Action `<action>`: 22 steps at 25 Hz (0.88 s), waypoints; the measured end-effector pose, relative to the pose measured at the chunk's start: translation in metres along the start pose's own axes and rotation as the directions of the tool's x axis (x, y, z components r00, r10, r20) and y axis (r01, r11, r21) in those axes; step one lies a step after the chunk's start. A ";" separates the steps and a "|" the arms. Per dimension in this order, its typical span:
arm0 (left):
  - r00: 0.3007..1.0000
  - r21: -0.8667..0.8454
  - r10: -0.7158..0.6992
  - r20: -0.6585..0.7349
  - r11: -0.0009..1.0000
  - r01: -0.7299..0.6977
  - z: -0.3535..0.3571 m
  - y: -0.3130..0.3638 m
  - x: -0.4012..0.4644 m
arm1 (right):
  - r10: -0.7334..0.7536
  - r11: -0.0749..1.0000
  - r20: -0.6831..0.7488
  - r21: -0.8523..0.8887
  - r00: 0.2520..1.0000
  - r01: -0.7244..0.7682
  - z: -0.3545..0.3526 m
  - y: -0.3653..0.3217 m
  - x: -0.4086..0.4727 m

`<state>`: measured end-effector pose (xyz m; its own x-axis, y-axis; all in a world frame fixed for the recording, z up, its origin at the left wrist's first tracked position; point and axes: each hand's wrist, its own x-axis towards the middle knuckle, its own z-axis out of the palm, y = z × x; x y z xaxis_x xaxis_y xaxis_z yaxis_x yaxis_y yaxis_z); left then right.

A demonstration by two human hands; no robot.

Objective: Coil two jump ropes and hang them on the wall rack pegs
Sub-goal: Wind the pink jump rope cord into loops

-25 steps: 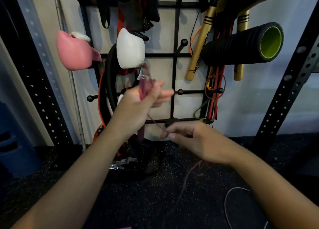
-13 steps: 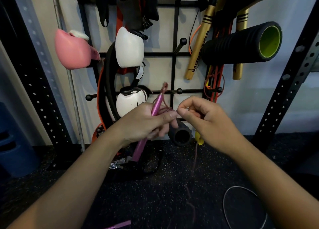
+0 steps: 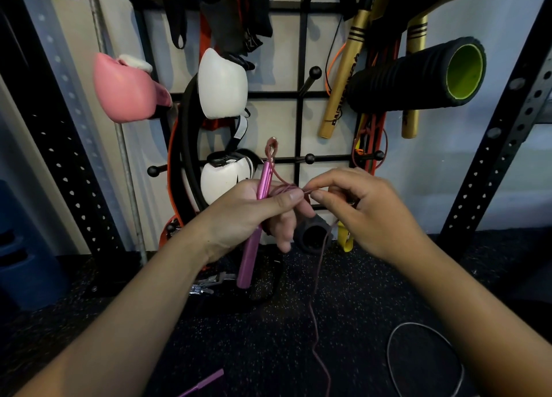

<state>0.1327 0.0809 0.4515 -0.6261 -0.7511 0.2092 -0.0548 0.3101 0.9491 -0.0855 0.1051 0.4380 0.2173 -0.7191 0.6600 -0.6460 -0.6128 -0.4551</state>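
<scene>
my left hand (image 3: 254, 217) grips the pink handle (image 3: 257, 217), light and rigid; my right hand (image 3: 367, 214) pinches the thin cord (image 3: 316, 277), limp and springy, trailing to the floor (image 3: 268, 337).

Floor (image 3: 373, 280): dark speckled rubber mat. On it: thin grey rope loop (image 3: 424, 357), lower right; pink cord (image 3: 318, 349) trailing down onto it at centre; second pink handle (image 3: 206, 384) at bottom edge; metal clip (image 3: 206, 286) by rack foot; blue bin (image 3: 27, 265) far left.
</scene>
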 end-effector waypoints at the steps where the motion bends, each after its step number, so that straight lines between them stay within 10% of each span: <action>1: 1.000 -0.053 -0.004 0.025 0.999 0.006 0.000 0.001 -0.001 | -0.033 0.999 -0.020 -0.020 0.999 0.032 0.001 0.001 0.000; 9: 0.956 -0.650 0.196 0.218 0.760 -0.007 -0.005 0.011 -0.005 | 0.179 0.983 -0.060 -0.034 0.982 -0.181 0.007 0.012 -0.001; 17: 0.956 -0.923 0.099 -0.275 0.253 -0.291 0.000 0.015 0.006 | 0.203 0.979 0.289 -0.054 0.936 -0.196 0.025 -0.013 -0.012; 19: 0.925 -0.888 0.064 -0.374 0.263 -0.377 0.001 0.016 0.008 | 0.218 0.976 0.354 -0.052 0.910 -0.213 0.028 -0.019 -0.016; 22: 0.874 -0.704 -0.005 -0.486 0.595 -0.388 0.012 0.010 0.011 | 0.166 0.986 0.428 -0.085 0.888 -0.143 0.029 -0.027 -0.016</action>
<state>0.1160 0.0825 0.4602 -0.1684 -0.9413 0.2925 0.7581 0.0660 0.6488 -0.0499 0.1237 0.4225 0.3990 -0.8808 0.2550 -0.7301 -0.4734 -0.4928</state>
